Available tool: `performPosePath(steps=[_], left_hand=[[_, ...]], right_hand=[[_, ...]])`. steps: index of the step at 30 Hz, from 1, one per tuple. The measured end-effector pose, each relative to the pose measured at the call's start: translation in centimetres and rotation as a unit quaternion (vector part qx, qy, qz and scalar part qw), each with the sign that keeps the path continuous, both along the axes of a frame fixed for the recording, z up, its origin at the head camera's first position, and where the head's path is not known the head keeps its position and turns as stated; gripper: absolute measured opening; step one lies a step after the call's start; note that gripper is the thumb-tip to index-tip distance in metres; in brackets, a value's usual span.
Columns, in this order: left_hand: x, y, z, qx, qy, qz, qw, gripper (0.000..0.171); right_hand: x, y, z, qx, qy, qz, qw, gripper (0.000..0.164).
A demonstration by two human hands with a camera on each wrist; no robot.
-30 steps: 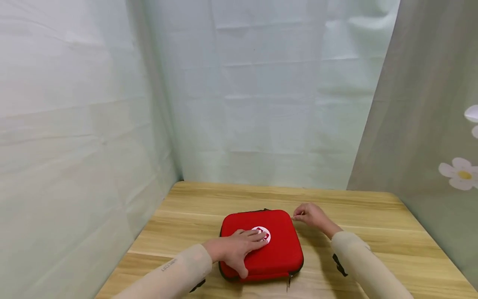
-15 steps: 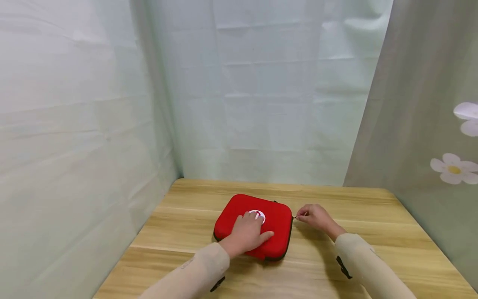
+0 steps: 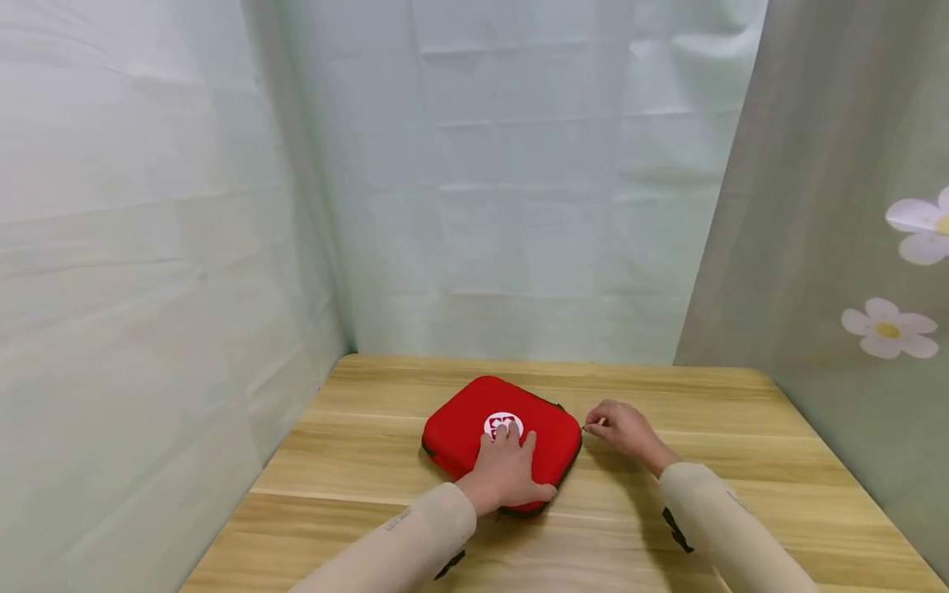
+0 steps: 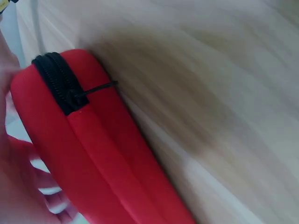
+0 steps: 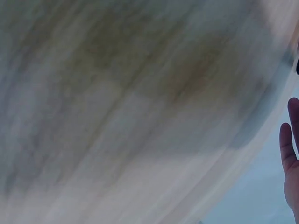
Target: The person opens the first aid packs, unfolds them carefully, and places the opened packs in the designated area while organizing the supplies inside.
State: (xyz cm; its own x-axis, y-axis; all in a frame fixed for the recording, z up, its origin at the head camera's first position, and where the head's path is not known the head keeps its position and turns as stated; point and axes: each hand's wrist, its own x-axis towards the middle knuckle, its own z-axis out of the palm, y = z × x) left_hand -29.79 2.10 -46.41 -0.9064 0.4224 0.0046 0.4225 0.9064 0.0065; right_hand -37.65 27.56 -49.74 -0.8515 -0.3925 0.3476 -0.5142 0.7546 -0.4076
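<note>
A red zippered hard case (image 3: pixel 454 420) with a white round emblem (image 3: pixel 503 427) lies flat and turned at an angle on the table. My left hand (image 3: pixel 507 476) rests on its lid with fingers spread, palm side down. Off the case's right corner, my right hand (image 3: pixel 624 430) pinches a small zipper pull (image 3: pixel 584 428) between thumb and forefinger. In the left wrist view, a black zipper end (image 4: pixel 57 79) with a dark pull (image 4: pixel 100 87) shows on the case's side. The right wrist view catches only part of the right hand (image 5: pixel 290 161) at its edge.
The wooden table (image 3: pixel 356 461) carries the case near its middle. Pale fabric (image 3: pixel 519 206) hangs behind it and at the left; a grey-green curtain with white flowers (image 3: pixel 890 328) hangs at the right.
The case has turned clockwise as seen from above and slid slightly away, with the left hand turning on its lid. My right hand has stayed nearly in place by its right corner.
</note>
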Motion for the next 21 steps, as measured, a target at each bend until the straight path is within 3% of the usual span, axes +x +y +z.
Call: performPosePath(steps=[8, 13, 21], left_hand=[[-0.7, -4.0, 0.5, 0.002, -0.051, -0.125, 0.9908, 0.083], [-1.5, -5.8, 1.1, -0.008, -0.074, -0.169, 0.9827, 0.079], [-1.9, -7.5, 1.9, -0.001, -0.129, -0.224, 0.9660, 0.079]], right_hand=[[0.0, -0.5, 0.0, -0.011, -0.003, 0.016, 1.000, 0.011], [-0.2, -1.0, -0.2, -0.011, -0.007, 0.026, 1.000, 0.010], [0.3, -1.7, -0.4, -0.011, 0.003, 0.003, 1.000, 0.008]])
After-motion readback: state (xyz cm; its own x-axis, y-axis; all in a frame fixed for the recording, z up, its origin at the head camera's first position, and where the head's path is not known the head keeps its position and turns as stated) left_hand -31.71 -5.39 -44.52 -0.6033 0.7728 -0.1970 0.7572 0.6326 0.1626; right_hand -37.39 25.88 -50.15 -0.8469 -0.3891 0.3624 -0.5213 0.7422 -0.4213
